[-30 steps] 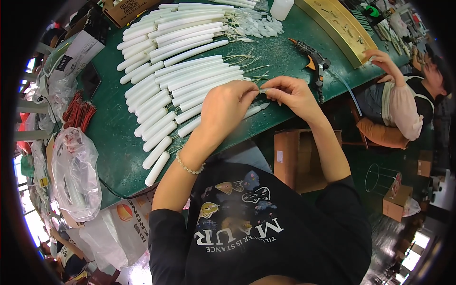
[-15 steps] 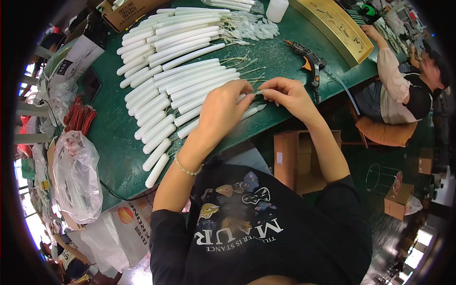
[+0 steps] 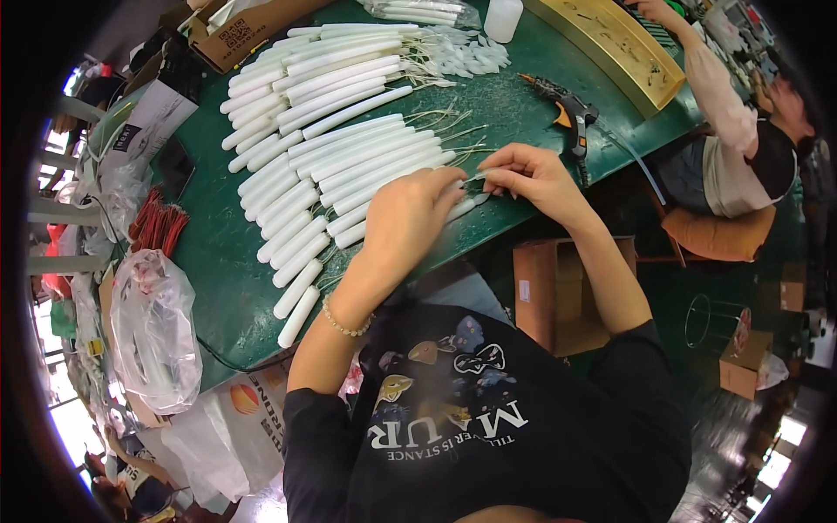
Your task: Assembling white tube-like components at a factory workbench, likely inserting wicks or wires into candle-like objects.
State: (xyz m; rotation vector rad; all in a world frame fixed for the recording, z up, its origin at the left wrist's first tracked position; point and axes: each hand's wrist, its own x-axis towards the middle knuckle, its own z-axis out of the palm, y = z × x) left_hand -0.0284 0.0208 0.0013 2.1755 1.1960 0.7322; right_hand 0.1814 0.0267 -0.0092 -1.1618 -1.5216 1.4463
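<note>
Rows of white candle-like sticks (image 3: 362, 159) with thin wires at one end lie across the green table (image 3: 488, 113). My left hand (image 3: 405, 216) is closed around the end of one such stick, most of it hidden under the palm. Thumb and fingers of my right hand (image 3: 534, 180) pinch the thin wires at that stick's tip, close to my left fingertips. Just below them, near the table edge, lies a stick with a clear flame-shaped tip (image 3: 473, 204). A pile of translucent flame-shaped tips (image 3: 466, 54) sits beyond the rows.
A black and orange glue gun (image 3: 571, 116) lies right of my hands, its cord trailing right. Behind it stands a gold tray (image 3: 615, 52) with small parts, and a white bottle (image 3: 503, 19). Red wires (image 3: 159, 224) and a plastic bag (image 3: 155, 336) are at left. A co-worker (image 3: 724, 131) sits at right.
The whole view has shifted slightly. My hands keep nearly the same hold, the fingers moving only a little at the wires. The co-worker's hand has moved farther back over the tray.
</note>
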